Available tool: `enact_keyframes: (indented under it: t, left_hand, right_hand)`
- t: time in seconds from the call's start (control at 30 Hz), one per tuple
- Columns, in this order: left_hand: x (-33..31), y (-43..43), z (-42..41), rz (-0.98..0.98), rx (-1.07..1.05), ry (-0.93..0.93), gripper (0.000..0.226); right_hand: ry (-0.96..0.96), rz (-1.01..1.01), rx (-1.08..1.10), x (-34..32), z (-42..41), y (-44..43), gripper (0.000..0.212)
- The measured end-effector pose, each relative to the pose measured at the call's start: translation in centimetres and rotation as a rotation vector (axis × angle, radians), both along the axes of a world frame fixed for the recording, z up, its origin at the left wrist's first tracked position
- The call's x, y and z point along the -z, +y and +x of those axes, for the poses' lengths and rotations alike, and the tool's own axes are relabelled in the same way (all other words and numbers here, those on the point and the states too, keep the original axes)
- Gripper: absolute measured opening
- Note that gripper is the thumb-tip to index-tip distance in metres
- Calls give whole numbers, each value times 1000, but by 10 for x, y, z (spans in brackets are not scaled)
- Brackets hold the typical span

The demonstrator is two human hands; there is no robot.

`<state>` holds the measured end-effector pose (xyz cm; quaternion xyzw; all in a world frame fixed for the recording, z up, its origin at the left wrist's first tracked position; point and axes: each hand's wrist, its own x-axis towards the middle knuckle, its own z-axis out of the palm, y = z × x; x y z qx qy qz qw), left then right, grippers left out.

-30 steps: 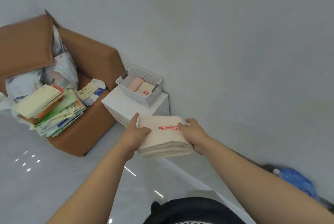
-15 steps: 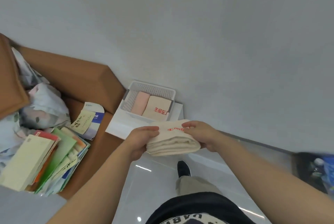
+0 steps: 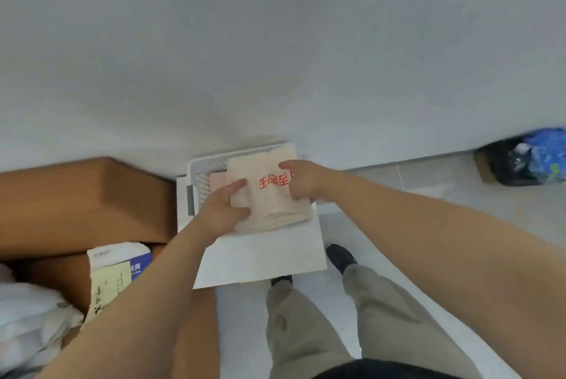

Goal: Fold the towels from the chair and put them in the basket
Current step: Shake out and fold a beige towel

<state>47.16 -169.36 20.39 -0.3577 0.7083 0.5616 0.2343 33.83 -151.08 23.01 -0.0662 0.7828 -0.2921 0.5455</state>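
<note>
Against the grey wall, a white perforated basket sat on a low white stand. A brown chair just to its left carried a blue-and-white box. A dark bag lay on the floor well to the right. A pink towel lay inside the basket. Both arms reached forward over the stand. The left hand and right hand gripped opposite edges of the folded cream towel, fingers curled round it, over the basket's right part.

Folded cream towel over white basket
</note>
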Motion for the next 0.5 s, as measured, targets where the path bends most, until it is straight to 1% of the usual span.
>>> enact_keyframes:
  t: [0.1, 0.17, 0.23, 0.37, 0.5]
  left_hand:
    - [55, -26, -8, -57, 167, 9, 82]
    - [91, -35, -13, -35, 230, -11, 91]
    - [116, -39, -16, -62, 253, 9, 96]
    - [152, -31, -14, -148, 291, 34, 94]
    - [166, -22, -12, -237, 363, 16, 93]
  right_hand:
    - [116, 94, -74, 44, 6, -29, 68]
    - [173, 172, -94, 74, 10, -39, 65]
    - [262, 251, -142, 97, 13, -47, 63]
    - [346, 310, -174, 151, 25, -55, 52]
    - [405, 390, -231, 172, 36, -57, 49]
